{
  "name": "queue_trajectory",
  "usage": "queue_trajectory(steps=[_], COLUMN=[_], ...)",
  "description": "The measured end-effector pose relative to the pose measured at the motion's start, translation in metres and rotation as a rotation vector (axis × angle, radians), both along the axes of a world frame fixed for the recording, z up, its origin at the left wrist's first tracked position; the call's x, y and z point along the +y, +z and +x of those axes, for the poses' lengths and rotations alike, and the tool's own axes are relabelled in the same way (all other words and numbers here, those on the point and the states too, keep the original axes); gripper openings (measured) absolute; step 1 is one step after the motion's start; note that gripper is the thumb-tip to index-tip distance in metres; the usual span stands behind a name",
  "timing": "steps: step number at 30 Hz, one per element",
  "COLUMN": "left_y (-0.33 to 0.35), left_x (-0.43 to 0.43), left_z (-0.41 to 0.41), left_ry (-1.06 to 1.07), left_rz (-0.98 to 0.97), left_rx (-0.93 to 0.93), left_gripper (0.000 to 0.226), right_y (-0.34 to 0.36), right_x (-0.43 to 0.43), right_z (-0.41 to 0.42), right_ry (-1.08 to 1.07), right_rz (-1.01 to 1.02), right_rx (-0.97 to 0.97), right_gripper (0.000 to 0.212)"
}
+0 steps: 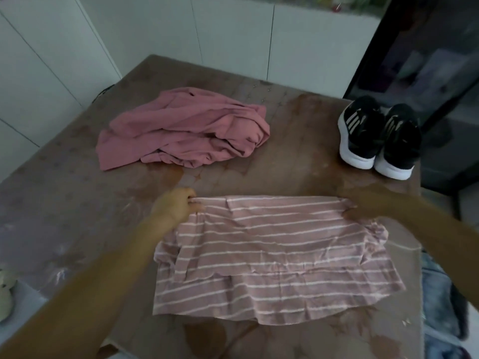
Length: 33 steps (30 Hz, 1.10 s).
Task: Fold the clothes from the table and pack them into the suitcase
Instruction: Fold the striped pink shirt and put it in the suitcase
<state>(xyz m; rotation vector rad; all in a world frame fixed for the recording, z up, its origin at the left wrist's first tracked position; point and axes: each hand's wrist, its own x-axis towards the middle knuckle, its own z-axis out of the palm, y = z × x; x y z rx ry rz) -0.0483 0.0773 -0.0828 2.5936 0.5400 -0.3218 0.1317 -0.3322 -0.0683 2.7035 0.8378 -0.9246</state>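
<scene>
Both hands are on the striped top point(272, 255), which lies spread across the near half of the table point(64, 203), right in front of the person. The left hand point(176, 206) has its fingers curled in, pinching the far left corner of the cloth. Over on the other side the right hand point(363, 206) grips the far right corner with the thumb on top, though that side sits in shadow and the fingers are hard to read. The far edge is stretched straight between the two grips, and an upper layer lies doubled over the lower one, so this looks like the fold of the first garment, midway through.

Next, by the look of it, comes carrying that far edge evenly toward the body, both corners level, then smoothing the bunched sleeves at either side.

Further back the plain pink garment point(181, 130) waits in a crumpled heap, unfolded. A pair of black sneakers point(378, 138) stands at the right edge. The suitcase is not in view, so packing looks some way off
</scene>
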Motion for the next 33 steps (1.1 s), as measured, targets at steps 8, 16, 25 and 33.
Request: queue_trajectory(steps=[8, 16, 25, 33], left_y=[0.005, -0.011, -0.012, 0.016], left_x=[0.005, -0.034, -0.016, -0.023], left_z=[-0.013, -0.096, -0.127, -0.173], left_ry=[-0.019, -0.549, -0.598, -0.738], left_rz=[0.184, 0.287, 0.291, 0.300], left_rx=[0.190, -0.058, -0.110, -0.223], left_gripper=[0.082, 0.092, 0.043, 0.040], right_y=[-0.009, -0.016, -0.030, -0.006], right_x=[-0.017, -0.031, -0.065, -0.093], right_z=[-0.014, -0.076, -0.113, -0.167], right_ry=[-0.166, 0.047, 0.203, 0.180], right_rz=[0.164, 0.321, 0.432, 0.456], right_rx=[-0.198, -0.407, -0.344, -0.309], right_gripper=[0.074, 0.077, 0.096, 0.056])
